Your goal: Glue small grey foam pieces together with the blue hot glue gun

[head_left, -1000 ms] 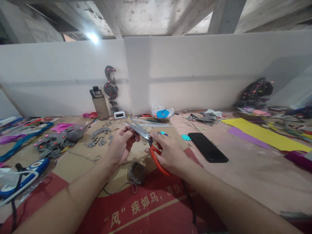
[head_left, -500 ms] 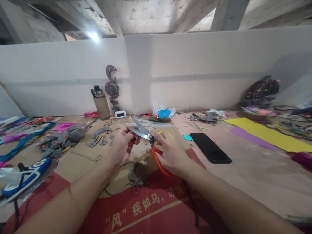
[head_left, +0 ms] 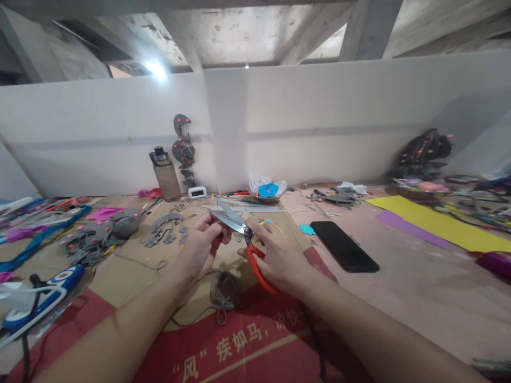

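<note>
The scissors (head_left: 246,232) gape wider than a second ago, up above the tabletop (head_left: 407,303), short of its back edge! Right hand (head_left: 281,258): fingers clamped on the red handles (head_left: 257,272). Left hand (head_left: 199,246): fingers pinched together by the blades (head_left: 233,225), contents unclear.

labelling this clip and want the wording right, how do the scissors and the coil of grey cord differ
The scissors are held up in the right hand, while the grey cord lies coiled on the cardboard. The scissors have silvery blades, spread apart, and red-orange handles; the grey cord is one dull colour, with a loose strand trailing left. Both sit in front of the person.
</note>
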A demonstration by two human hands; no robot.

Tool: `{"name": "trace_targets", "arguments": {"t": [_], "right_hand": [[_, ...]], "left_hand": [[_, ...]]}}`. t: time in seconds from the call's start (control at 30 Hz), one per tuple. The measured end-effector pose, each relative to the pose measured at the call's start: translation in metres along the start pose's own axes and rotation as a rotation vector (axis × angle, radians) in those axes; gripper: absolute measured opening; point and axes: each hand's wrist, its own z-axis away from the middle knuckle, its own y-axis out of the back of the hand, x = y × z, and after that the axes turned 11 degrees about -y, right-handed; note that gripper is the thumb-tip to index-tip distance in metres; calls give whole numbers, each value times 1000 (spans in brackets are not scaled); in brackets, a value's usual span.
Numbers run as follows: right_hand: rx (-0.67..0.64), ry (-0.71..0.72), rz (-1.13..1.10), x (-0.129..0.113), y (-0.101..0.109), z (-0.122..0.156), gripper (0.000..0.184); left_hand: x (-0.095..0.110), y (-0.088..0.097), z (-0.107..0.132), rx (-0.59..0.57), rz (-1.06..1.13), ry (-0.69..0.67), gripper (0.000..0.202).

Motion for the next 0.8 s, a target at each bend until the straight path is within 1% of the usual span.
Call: {"name": "trace_targets", "arguments": {"t": [0.3,0.47,0.63,0.8], "right_hand": [[7,-10,26,0,0,1,53],[19,-9,57,-1,1,1,54],[45,-5,81,-2,1,2,52],[44,-2,96,-1,0,2,53]], "left_hand": [[0,-1,1,9,10,22,11],[-1,1,0,16,36,36,12],[-2,1,0,17,34,35,15],[0,-1,1,22,41,43,12]]}}
